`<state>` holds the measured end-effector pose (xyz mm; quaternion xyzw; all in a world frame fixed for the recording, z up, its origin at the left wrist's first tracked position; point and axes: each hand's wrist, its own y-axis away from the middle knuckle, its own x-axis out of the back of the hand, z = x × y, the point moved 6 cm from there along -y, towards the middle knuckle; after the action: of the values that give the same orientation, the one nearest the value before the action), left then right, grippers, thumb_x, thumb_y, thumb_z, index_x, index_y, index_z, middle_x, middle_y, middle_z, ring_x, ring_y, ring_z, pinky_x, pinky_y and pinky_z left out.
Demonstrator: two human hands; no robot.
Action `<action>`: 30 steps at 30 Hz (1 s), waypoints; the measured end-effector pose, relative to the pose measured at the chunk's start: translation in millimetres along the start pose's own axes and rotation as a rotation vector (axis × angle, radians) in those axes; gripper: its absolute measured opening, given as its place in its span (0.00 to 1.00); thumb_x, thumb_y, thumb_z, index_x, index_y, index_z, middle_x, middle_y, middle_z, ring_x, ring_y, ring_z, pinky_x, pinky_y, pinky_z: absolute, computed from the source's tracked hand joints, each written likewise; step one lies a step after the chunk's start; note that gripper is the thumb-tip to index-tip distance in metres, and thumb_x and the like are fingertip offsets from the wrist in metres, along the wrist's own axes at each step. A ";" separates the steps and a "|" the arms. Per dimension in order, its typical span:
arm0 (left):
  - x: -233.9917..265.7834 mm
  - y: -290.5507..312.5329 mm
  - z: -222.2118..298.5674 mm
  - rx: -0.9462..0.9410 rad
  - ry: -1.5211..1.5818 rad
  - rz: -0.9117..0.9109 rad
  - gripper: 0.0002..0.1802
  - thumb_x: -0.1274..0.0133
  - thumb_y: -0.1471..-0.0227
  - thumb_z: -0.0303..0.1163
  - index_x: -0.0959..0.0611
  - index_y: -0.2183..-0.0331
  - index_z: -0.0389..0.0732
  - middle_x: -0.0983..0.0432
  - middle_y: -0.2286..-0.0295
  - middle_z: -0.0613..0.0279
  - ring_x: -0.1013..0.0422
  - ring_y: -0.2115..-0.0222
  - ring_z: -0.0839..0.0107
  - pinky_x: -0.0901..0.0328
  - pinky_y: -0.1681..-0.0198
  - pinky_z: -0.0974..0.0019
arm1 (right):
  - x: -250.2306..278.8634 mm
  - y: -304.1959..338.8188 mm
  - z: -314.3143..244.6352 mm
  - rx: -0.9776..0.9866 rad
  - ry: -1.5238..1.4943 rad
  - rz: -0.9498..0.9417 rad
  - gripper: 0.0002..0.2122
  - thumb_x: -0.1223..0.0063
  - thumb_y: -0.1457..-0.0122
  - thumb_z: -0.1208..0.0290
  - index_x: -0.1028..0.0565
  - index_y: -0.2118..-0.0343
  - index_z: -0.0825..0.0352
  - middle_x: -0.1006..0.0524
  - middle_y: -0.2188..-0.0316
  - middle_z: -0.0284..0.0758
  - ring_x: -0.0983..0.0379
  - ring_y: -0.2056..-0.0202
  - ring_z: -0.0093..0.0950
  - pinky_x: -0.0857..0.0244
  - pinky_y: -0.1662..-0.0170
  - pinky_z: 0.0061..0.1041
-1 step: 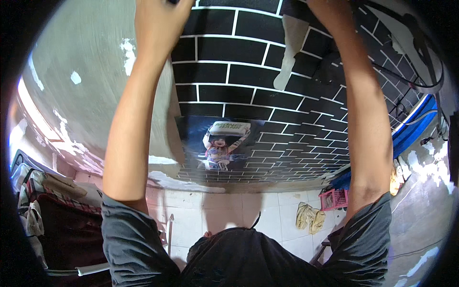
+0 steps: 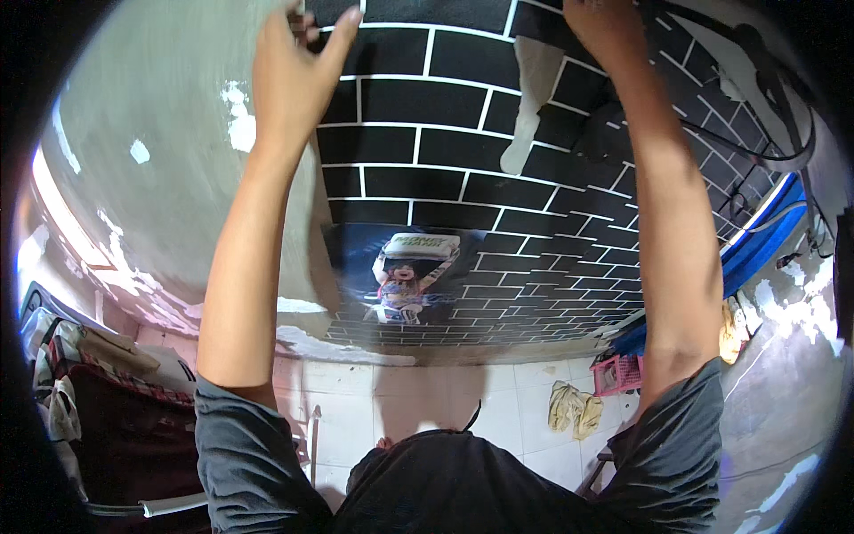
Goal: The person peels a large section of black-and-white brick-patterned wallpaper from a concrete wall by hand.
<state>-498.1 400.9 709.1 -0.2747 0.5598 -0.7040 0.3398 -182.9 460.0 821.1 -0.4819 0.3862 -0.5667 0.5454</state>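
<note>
The black brick-pattern sheet [image 2: 463, 151] hangs lengthwise down the wall, its top edge overhead, where the left hand [image 2: 294, 76] pinches it and the right hand [image 2: 605, 22], equally near, presses it, grip unclear.

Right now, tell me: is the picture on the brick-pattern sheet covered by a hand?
No, the picture sits uncovered, well below the left hand and right hand.

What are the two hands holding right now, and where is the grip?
Both hands are raised to the top of the black brick-pattern sheet on the wall. The left hand has its fingers at the top edge; the right hand is cut off by the frame, so its grip cannot be told.
</note>
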 end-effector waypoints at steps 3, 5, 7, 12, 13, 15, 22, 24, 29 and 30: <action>-22.3 18.3 -2.7 0.137 0.103 -0.099 0.38 0.37 0.51 0.50 0.26 0.52 0.26 0.27 0.59 0.44 0.27 0.60 0.58 0.32 0.54 0.60 | -9.1 0.4 28.5 0.177 0.031 0.085 0.24 0.58 0.37 0.65 0.36 0.46 0.83 0.33 0.50 0.67 0.32 0.51 0.60 0.36 0.46 0.48; -18.5 14.4 -3.6 0.130 0.063 -0.053 0.38 0.37 0.50 0.50 0.26 0.51 0.26 0.27 0.60 0.44 0.27 0.60 0.58 0.32 0.54 0.59 | 4.0 0.8 18.1 0.104 -0.069 0.068 0.23 0.56 0.38 0.67 0.35 0.46 0.82 0.32 0.52 0.66 0.32 0.52 0.59 0.36 0.47 0.48; -9.6 5.8 10.1 0.057 -0.055 0.029 0.35 0.37 0.50 0.48 0.26 0.53 0.27 0.26 0.61 0.46 0.28 0.58 0.56 0.34 0.52 0.58 | 13.4 2.9 11.6 0.063 -0.163 0.066 0.21 0.54 0.42 0.73 0.35 0.47 0.81 0.31 0.54 0.65 0.31 0.55 0.58 0.35 0.49 0.48; -1.7 -33.3 78.7 -0.286 -0.101 0.197 0.21 0.38 0.49 0.41 0.21 0.60 0.35 0.24 0.63 0.50 0.27 0.60 0.53 0.35 0.53 0.58 | 27.2 7.6 19.1 0.089 -0.215 0.159 0.18 0.54 0.45 0.76 0.31 0.51 0.79 0.29 0.56 0.60 0.32 0.53 0.56 0.35 0.49 0.47; -9.6 -37.1 85.7 -0.296 0.010 0.109 0.20 0.38 0.49 0.41 0.21 0.59 0.36 0.24 0.60 0.49 0.28 0.58 0.53 0.35 0.52 0.57 | 25.3 9.1 22.3 -0.008 -0.286 0.081 0.17 0.53 0.46 0.77 0.30 0.53 0.79 0.28 0.57 0.59 0.32 0.53 0.55 0.36 0.49 0.47; -18.2 -44.2 115.4 -0.312 0.015 -0.025 0.20 0.39 0.53 0.30 0.25 0.59 0.33 0.28 0.64 0.46 0.30 0.61 0.48 0.34 0.57 0.56 | 25.5 15.3 31.9 -0.061 -0.316 0.094 0.14 0.53 0.45 0.74 0.26 0.56 0.74 0.25 0.60 0.53 0.29 0.56 0.52 0.34 0.51 0.44; -39.1 -54.0 145.6 -0.552 -0.011 0.052 0.18 0.39 0.55 0.31 0.24 0.62 0.33 0.31 0.55 0.42 0.34 0.52 0.46 0.38 0.47 0.52 | 53.5 44.9 11.3 -0.188 -0.496 0.060 0.11 0.49 0.39 0.68 0.23 0.56 0.66 0.19 0.64 0.41 0.21 0.61 0.38 0.29 0.57 0.33; -43.6 -46.7 145.5 -0.518 -0.013 -0.006 0.19 0.38 0.56 0.31 0.23 0.62 0.33 0.31 0.54 0.41 0.34 0.52 0.46 0.39 0.47 0.51 | 46.1 74.3 13.8 -0.277 -0.571 -0.024 0.11 0.48 0.39 0.68 0.23 0.56 0.66 0.18 0.64 0.39 0.20 0.61 0.33 0.29 0.58 0.30; -62.7 -17.8 107.0 -0.577 -0.136 0.007 0.20 0.39 0.50 0.40 0.20 0.57 0.40 0.29 0.52 0.48 0.32 0.51 0.50 0.38 0.49 0.53 | 34.7 155.1 -7.4 -0.469 -0.764 -0.249 0.10 0.45 0.40 0.70 0.24 0.57 0.67 0.19 0.65 0.37 0.21 0.64 0.25 0.31 0.61 0.24; -65.0 -12.9 97.1 -0.546 -0.165 0.002 0.20 0.39 0.51 0.39 0.21 0.57 0.39 0.30 0.52 0.48 0.34 0.50 0.50 0.40 0.47 0.53 | 36.5 162.4 -18.4 -0.498 -0.789 -0.268 0.10 0.45 0.40 0.70 0.24 0.57 0.67 0.19 0.66 0.37 0.22 0.65 0.24 0.31 0.61 0.23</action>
<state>-385.6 395.5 742.8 -0.4118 0.6996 -0.5019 0.2984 -158.5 404.9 664.8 -0.8216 0.2081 -0.2963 0.4404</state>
